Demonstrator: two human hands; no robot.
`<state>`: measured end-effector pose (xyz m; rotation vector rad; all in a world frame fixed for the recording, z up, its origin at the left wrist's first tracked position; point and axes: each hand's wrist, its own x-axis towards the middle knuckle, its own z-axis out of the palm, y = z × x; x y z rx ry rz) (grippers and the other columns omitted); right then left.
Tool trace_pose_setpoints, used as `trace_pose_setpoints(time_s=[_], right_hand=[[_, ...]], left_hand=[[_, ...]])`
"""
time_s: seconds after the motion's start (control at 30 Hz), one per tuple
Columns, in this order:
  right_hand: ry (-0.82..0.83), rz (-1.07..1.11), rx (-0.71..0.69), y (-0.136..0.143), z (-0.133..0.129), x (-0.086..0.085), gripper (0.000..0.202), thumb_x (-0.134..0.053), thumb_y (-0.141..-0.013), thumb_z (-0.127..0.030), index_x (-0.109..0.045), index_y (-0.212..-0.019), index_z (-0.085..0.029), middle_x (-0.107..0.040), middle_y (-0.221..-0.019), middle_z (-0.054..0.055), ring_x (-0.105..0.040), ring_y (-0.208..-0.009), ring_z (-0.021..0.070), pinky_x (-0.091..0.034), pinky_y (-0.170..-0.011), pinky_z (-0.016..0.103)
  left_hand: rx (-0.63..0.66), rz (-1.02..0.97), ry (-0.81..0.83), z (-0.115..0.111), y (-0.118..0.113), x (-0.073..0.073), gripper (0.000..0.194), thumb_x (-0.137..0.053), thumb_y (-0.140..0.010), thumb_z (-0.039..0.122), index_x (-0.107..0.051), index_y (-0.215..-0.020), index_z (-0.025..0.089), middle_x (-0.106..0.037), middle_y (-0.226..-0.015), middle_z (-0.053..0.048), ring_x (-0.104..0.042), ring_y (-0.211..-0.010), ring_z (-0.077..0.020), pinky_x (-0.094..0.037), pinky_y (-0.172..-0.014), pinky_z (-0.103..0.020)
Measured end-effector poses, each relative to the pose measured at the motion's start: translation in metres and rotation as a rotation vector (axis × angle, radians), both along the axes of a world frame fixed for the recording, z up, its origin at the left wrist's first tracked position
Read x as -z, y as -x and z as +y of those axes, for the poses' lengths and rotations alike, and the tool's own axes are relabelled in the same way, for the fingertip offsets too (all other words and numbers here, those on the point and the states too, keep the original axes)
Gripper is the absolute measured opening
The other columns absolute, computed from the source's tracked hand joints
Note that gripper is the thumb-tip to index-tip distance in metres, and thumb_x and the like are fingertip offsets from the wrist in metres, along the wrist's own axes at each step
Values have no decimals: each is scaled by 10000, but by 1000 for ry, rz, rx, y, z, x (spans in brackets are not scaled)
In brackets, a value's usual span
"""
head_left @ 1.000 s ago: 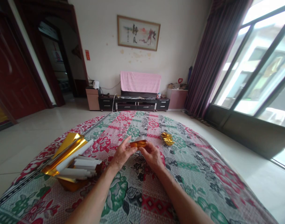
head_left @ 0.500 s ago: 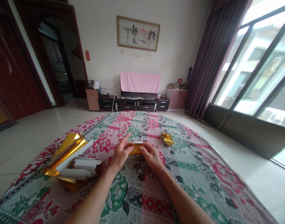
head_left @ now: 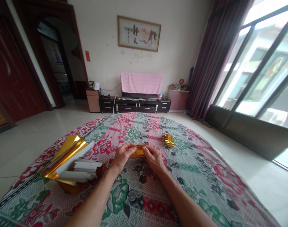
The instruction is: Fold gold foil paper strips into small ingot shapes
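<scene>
Between my hands, above the flowered cloth, is a small folded piece of gold foil paper (head_left: pixel 138 152), its gold side showing. My left hand (head_left: pixel 122 156) pinches its left end between thumb and fingers. At the right end, the thumb and fingers of my right hand (head_left: pixel 155 157) pinch it too. A little beyond my right hand lies a cluster of folded gold foil pieces (head_left: pixel 168 140). To the left of my left hand sits a pile of gold foil sheets (head_left: pixel 74 148) with white backs, some of them rolled or folded.
The patterned cloth (head_left: pixel 132 195) covers the round surface before me. Farther off stand a low black cabinet (head_left: pixel 136 107), a pink cloth (head_left: pixel 141 82) draped over something on it, and a window (head_left: pixel 264 72) at the right.
The white strip along the paper's top edge no longer shows; only gold faces me. My left fingers, raised before, have come down onto the paper.
</scene>
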<state>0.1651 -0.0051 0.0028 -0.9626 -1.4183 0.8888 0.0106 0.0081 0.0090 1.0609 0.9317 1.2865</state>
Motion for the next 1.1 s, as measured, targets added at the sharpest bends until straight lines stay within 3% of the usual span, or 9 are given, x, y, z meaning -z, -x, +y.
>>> trace_pose_setpoints(time_s=[0.17, 0.27, 0.63, 0.87, 1.1], right_hand=[[-39, -62, 24, -1, -1, -2, 263, -542, -780, -391, -649, -702, -164, -558, -610, -11, -478, -574, 114, -366, -533, 204], [-53, -74, 28, -1, 0, 1, 261, -540, -784, -389, -667, -746, -165, -591, -650, 1, -502, -607, 127, -388, -554, 210], [15, 67, -57, 0, 5, 12, 251, -590, -756, -369, -659, -919, -191, -668, -797, 19, -600, -716, 165, -473, -655, 252], [116, 219, -91, 3, 3, 8, 205, -658, -685, -350, -635, -811, -190, -656, -714, -3, -593, -623, 136, -474, -602, 234], [183, 211, -68, 1, 2, 6, 301, -667, -654, -433, -632, -802, -173, -662, -727, 25, -603, -652, 170, -479, -612, 270]], left_hand=[[85, -133, 38, -1, 1, -1, 488, -723, -610, 309, -589, -1051, 148, -680, -810, -34, -624, -727, -158, -455, -717, -280], [137, -136, 27, -2, 2, -1, 385, -711, -620, 311, -642, -955, 133, -686, -756, -38, -624, -704, -166, -459, -700, -284], [10, 89, -85, -3, 2, 0, 204, -688, -631, 332, -681, -728, 152, -660, -645, 5, -569, -616, -121, -434, -617, -223], [17, 140, -82, -4, 0, -1, 215, -690, -633, 338, -685, -740, 152, -680, -684, -14, -594, -663, -146, -445, -652, -239], [16, 124, -76, -2, 1, 4, 234, -693, -633, 360, -694, -762, 164, -691, -698, -15, -610, -656, -162, -451, -646, -258]])
